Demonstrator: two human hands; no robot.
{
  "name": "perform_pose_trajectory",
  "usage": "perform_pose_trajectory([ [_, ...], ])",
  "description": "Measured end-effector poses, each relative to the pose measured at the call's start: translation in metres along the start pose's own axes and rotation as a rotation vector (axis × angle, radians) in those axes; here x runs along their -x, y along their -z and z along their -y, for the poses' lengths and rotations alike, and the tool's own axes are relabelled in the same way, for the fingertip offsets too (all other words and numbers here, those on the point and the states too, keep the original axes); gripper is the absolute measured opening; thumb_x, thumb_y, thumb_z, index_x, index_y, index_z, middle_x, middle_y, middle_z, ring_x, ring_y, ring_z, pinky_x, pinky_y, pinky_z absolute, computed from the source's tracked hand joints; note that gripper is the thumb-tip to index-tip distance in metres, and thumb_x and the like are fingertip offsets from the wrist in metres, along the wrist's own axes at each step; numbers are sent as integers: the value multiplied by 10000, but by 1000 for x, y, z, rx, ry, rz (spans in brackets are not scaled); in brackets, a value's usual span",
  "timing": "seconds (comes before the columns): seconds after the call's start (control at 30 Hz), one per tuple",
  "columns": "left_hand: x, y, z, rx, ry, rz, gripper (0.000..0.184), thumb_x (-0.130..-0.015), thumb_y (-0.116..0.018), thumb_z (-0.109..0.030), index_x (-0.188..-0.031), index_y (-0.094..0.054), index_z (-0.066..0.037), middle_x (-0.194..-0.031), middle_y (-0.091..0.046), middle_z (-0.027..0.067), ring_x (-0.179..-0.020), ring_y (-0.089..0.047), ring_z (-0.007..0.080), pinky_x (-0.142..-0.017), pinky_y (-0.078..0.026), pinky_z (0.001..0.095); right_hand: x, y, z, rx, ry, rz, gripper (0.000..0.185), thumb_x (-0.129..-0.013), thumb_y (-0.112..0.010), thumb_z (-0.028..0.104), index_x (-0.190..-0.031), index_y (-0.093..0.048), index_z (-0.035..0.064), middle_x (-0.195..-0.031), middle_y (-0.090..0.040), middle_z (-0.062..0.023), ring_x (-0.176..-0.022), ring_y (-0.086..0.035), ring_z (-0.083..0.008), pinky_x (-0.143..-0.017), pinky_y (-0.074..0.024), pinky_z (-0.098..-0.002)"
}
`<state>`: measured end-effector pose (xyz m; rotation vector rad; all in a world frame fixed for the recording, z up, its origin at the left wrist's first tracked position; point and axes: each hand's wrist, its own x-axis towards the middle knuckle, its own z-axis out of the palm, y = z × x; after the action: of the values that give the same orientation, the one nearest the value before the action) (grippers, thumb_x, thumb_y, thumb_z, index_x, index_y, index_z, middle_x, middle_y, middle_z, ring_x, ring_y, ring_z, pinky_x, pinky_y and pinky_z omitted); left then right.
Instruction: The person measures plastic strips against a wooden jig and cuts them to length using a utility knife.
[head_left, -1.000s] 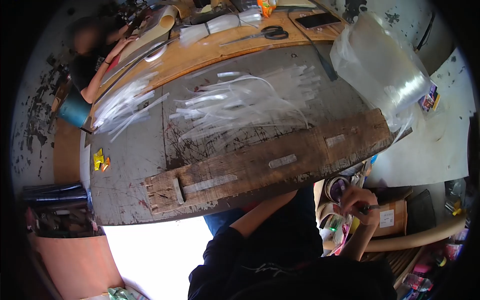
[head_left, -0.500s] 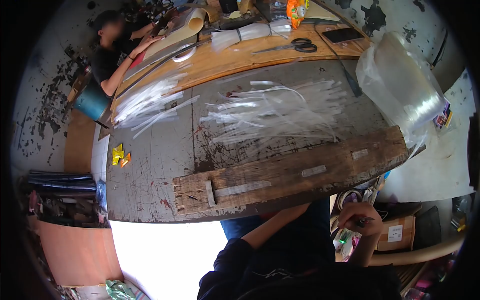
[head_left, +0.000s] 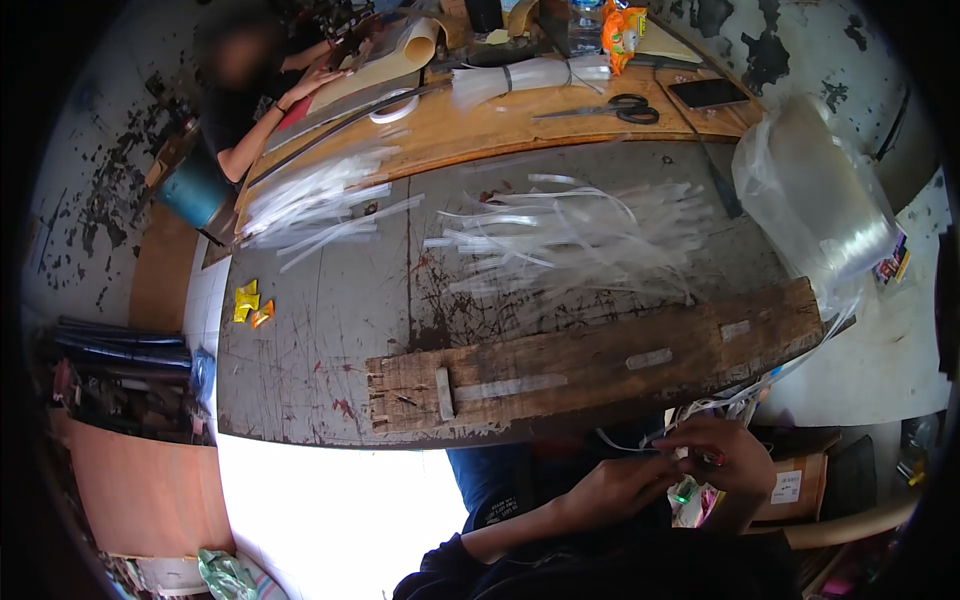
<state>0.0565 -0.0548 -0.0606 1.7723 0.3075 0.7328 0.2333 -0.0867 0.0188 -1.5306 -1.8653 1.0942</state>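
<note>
My left hand (head_left: 622, 487) is closed, its fingertips meeting those of my right hand below the table's front edge. A thin whitish plastic strip (head_left: 622, 440) runs to where the fingers meet and seems to be pinched there. Wrapped in my right hand (head_left: 735, 455) is a small tool with a red part (head_left: 712, 457), mostly covered by the fingers. Just above the hands lies a worn wooden board (head_left: 590, 360) along the table edge, with a short upright piece (head_left: 445, 393) near its left end. More strips (head_left: 745, 398) hang at the right corner.
Two piles of clear plastic strips, a wide one (head_left: 590, 235) and a left one (head_left: 320, 200), lie on the grey table (head_left: 310, 380). Scissors (head_left: 630, 109), a tied bundle (head_left: 530, 80) and a phone (head_left: 708, 93) sit behind. A plastic roll (head_left: 820, 190) stands right. Another person (head_left: 235, 110) works far left.
My left hand has come out from under the table edge to meet my right hand. A strip now shows at the fingers. The view has shifted slightly, moving the table rightward.
</note>
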Motion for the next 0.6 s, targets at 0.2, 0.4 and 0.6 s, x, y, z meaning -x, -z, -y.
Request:
perform_pose_trajectory([
  [0.2, 10, 10, 1, -240, 1, 105, 231, -784, -609, -149, -965, -559, -14, -818, -612, 126, -715, -622, 279, -627, -510, 339, -7, -15, 6, -385, -90, -80, 364, -685, -681, 31, -1036, -593, 63, -833, -634, -57, -702, -613, -142, -614, -465, -221],
  [0.4, 15, 38, -18, 287, 101, -133, 534, -832, -502, -448, -1066, -495, 32, -1052, -528, 165, -942, -556, 225, -803, -442, 349, -6, -13, 7, -195, -77, 185, 359, -688, -684, 61, -1000, -508, 84, -809, -628, -27, -756, -636, -168, -633, -480, -252],
  [0.6, 32, 73, -40, 313, 187, -299, 476, -941, -279, -327, -1127, -493, 55, -977, -480, 129, -687, -490, 122, -655, -418, 252, -15, 14, 12, 34, 44, 259, 410, -686, -688, 95, -1052, -503, 99, -797, -599, -24, -727, -610, -170, -638, -468, -268],
])
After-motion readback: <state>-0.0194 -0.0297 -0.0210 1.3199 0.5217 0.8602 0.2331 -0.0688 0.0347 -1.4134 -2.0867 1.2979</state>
